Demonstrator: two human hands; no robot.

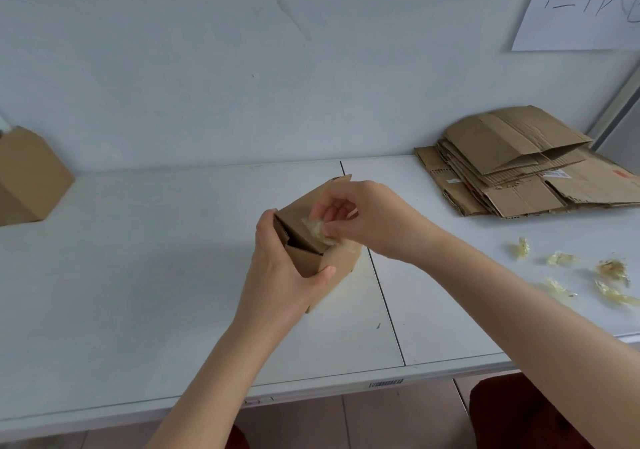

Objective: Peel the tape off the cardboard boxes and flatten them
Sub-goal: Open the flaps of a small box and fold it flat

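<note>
Plain brown box (pixel 337 261), and a brown flattened stack (pixel 519 164). Yellowish clear tape scraps (pixel 611 268) on the white bench (pixel 138 258). Pale grey wall (pixel 242 68).

Bare forearms rise from lower frame toward centre. Left hand (pixel 282 268) wraps the small cardboard box (pixel 298 215), thumb across its front. Right hand (pixel 370 220), fingers curled, pinches crumpled tape (pixel 317 229).

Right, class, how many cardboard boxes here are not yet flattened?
2. One box is gripped by the left hand in the middle; a second box stands at the far left, partly cut off. Others may be off-frame.
</note>
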